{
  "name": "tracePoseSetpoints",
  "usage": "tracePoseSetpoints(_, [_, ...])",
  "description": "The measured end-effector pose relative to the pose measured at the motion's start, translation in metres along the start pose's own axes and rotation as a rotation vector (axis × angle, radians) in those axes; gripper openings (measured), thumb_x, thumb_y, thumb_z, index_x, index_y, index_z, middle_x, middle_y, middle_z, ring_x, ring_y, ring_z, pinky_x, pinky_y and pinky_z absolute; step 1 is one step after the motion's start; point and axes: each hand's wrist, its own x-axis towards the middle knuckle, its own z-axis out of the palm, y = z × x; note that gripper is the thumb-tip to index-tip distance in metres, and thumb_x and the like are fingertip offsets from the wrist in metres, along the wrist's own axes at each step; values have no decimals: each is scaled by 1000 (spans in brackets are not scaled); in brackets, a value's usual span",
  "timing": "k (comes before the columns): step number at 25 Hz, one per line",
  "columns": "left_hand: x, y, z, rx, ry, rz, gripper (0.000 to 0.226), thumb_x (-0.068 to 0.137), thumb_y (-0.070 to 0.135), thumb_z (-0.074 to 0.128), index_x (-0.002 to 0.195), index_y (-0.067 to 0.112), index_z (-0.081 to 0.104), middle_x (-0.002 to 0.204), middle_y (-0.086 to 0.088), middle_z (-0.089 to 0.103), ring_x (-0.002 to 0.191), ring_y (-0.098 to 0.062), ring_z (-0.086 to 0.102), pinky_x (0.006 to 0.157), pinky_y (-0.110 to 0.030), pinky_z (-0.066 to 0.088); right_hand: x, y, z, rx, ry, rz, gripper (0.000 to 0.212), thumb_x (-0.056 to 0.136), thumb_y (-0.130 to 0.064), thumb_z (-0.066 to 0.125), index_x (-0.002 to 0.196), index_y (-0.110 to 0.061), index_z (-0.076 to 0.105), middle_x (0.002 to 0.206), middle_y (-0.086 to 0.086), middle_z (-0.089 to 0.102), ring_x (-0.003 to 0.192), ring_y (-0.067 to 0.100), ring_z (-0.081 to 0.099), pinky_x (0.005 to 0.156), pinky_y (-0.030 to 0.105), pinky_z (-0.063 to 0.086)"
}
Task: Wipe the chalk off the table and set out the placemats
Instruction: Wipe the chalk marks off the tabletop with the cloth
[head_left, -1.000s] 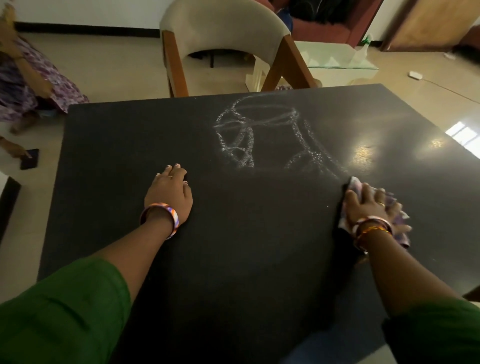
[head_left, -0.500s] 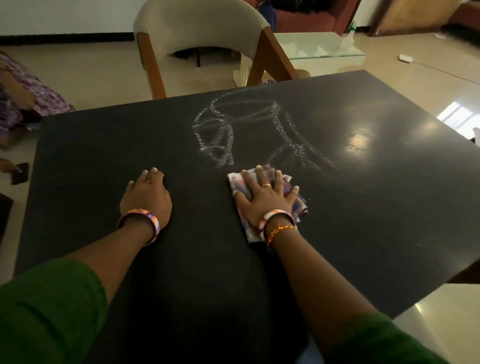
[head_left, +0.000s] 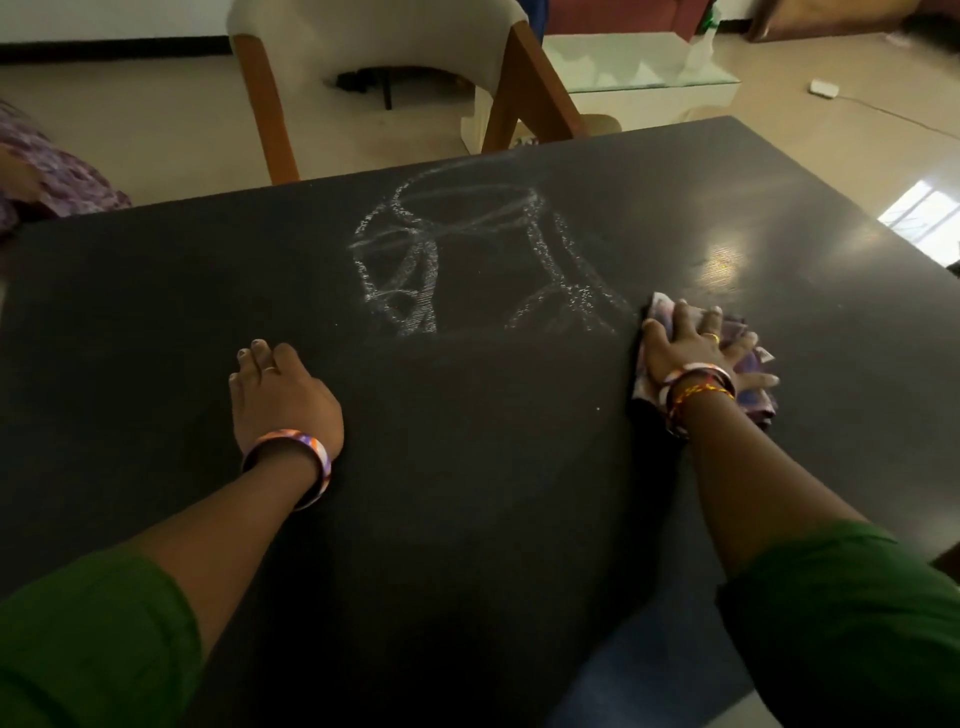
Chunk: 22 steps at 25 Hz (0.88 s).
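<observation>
Chalk (head_left: 467, 260) lay in pale scribbled lines across the far middle of the table (head_left: 467, 519), reaching almost to the far edge and stopping short of my two hands; the near half showed dark and bare of it. From the head view, my right hand (head_left: 691, 353) pressed a patterned cloth (head_left: 753, 400) flat against the top, toward the right edge and just beside the right end of the lines, with my fingers spread fairly straight over it rather than bunched around it. I judged the cloth soft, light and limp, likely to crumple and slide under the palm, so holding it down with a broad flat hand seemed the way to work it; pinching a corner would only have let it trail. The chalk itself looked dry and powdery, the sort that smears before it lifts. My left hand (head_left: 283, 389) rested on the bare top toward the left, well apart from the cloth, fingers loosely bent and together with nothing under them, bracing me. The top looked hard, dark and faintly glossy, with a glare of window light near the far right corner. Beyond the far edge stood a pale upholstered chair (head_left: 363, 52) on wooden legs, a glass-topped low table (head_left: 649, 67) behind it, and a light tiled floor. I saw no placemats anywhere.
</observation>
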Motion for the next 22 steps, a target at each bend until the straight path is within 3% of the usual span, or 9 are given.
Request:
tracePoseSetpoints(6, [-2, 2, -2, -15, 10, 0, 47, 96, 16, 38, 140, 2, 31, 151, -18, 24, 142, -30, 19, 116, -43, 19, -66, -55, 34, -139, -97, -572, 58, 93, -63, 25, 147, -49, 11, 159, -13, -2, 145, 29, -14, 106, 69, -8])
tracePoseSetpoints(8, [-2, 1, -1, -20, 16, 8, 46, 96, 16, 37, 139, 2, 32, 151, -18, 24, 142, -30, 19, 116, -43, 19, -61, -29, 29, -139, -57, -558, 57, 92, -64, 27, 145, -52, 13, 159, -17, 1, 146, 26, -10, 108, 67, -5])
tracePoseSetpoints(12, [0, -1, 2, -30, 24, 1, 45, 96, 15, 37, 138, 2, 33, 151, -18, 25, 142, -30, 19, 116, -42, 19, 0, 6, 2, 1, -18, -138, 60, 91, -63, 24, 147, -46, 17, 160, -11, 2, 145, 32, -9, 105, 73, -4])
tracePoseSetpoints(14, [1, -2, 3, -26, 26, 0, 45, 96, 16, 37, 139, 2, 33, 151, -18, 25, 142, -30, 19, 116, -42, 19, 7, -16, 5, -4, -6, -83, 62, 91, -62, 22, 149, -42, 15, 160, -7, 0, 144, 36, -12, 103, 75, -5])
tracePoseSetpoints(16, [2, -1, 3, -27, 28, 3, 46, 96, 17, 37, 139, 2, 32, 151, -18, 25, 142, -29, 19, 116, -42, 19, -19, -54, 20, -24, -23, -227, 61, 92, -62, 23, 149, -42, 14, 160, -7, 0, 144, 36, -13, 103, 74, -7])
tracePoseSetpoints(19, [0, -1, 1, -45, 30, 7, 46, 96, 16, 36, 139, 2, 33, 151, -18, 25, 142, -30, 19, 116, -42, 19, -84, -92, 48, -90, -50, -587, 59, 92, -62, 25, 148, -44, 14, 160, -9, 1, 145, 32, -12, 103, 72, -10])
tracePoseSetpoints(21, [-1, -2, -1, -49, 30, 14, 46, 96, 16, 37, 139, 1, 33, 150, -19, 26, 141, -30, 20, 116, -44, 20, -92, -88, 49, -122, -73, -657, 59, 92, -63, 24, 147, -46, 14, 160, -11, 2, 146, 30, -11, 105, 70, -8])
tracePoseSetpoints(22, [-2, -2, -1, -51, 32, 20, 46, 96, 16, 38, 139, 1, 34, 150, -19, 27, 141, -31, 21, 116, -44, 21, -80, -77, 43, -102, -70, -602, 59, 92, -64, 24, 147, -47, 14, 160, -12, 2, 146, 29, -10, 106, 70, -8])
